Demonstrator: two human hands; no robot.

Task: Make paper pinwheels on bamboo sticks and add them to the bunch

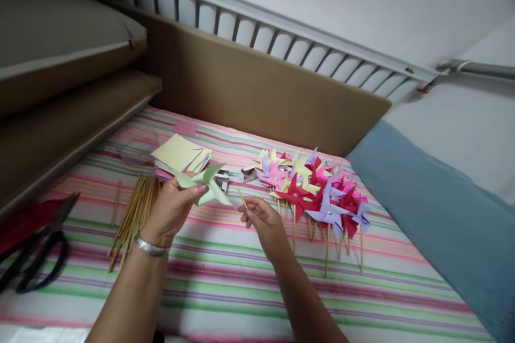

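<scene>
A pale green paper pinwheel (212, 178) is pinched in my left hand (175, 206), thumb across its middle. My right hand (261, 220), just to the right of it, holds a short visible length of thin wooden stick (242, 198) between the fingertips. The stick's tip is apart from the pinwheel; its other end is hidden in the hand. Behind my left hand lies a stack of coloured paper squares (173, 153), the top one pale yellow. A bundle of wooden sticks (137, 214) lies beside my left wrist.
Many pinwheels on sticks (298, 193) lie in a pile at the right. Black-handled scissors (60, 241) are at the left by red material (24, 220). A pink paper piece (185, 127) and a small metallic item (248, 173) lie farther back. A brown board (257, 91) stands behind.
</scene>
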